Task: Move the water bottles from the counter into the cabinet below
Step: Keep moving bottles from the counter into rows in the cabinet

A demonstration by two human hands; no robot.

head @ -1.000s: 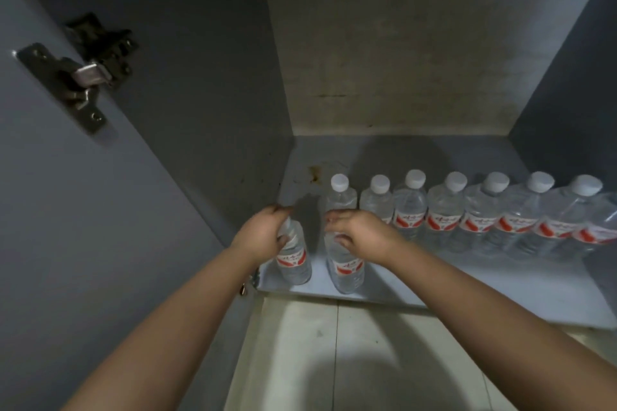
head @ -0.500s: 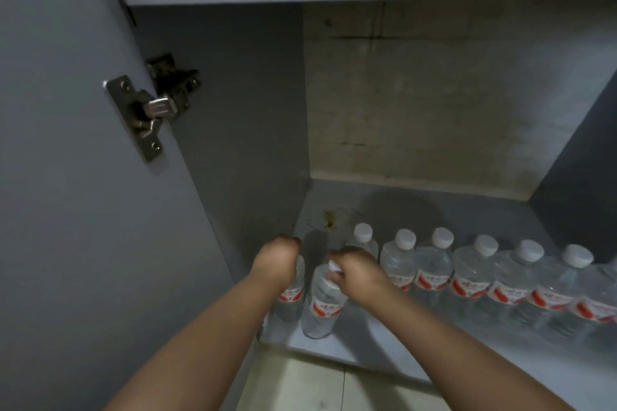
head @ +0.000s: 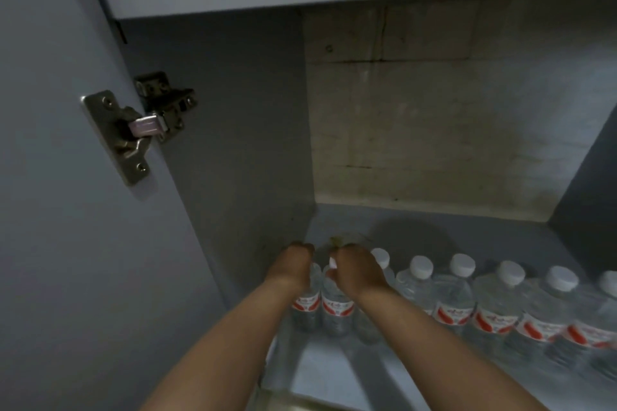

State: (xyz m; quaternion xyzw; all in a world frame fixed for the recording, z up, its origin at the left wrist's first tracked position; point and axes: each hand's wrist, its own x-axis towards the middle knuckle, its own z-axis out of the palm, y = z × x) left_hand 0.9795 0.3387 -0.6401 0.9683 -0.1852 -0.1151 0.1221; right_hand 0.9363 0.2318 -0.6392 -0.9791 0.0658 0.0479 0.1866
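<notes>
Both my hands reach into the open cabinet (head: 434, 227). My left hand (head: 293, 265) is closed over the top of a clear water bottle (head: 305, 305) with a red label, standing at the shelf's left end. My right hand (head: 355, 272) grips the neck of a second bottle (head: 335, 307) right beside it; a bit of its white cap shows by my thumb. To the right, a row of several more bottles (head: 494, 307) with white caps stands upright on the shelf, running to the frame's right edge.
The cabinet door (head: 66, 210) is swung open on the left, with a metal hinge (head: 133, 130) on it. The grey left wall (head: 240, 143) stands close to my left hand. Behind the bottles the shelf runs back to a stained beige wall (head: 434, 110).
The two bottles in my hands have moved back and left, into line with the row on the shelf. My view has tilted upward, showing the cabinet's top edge.
</notes>
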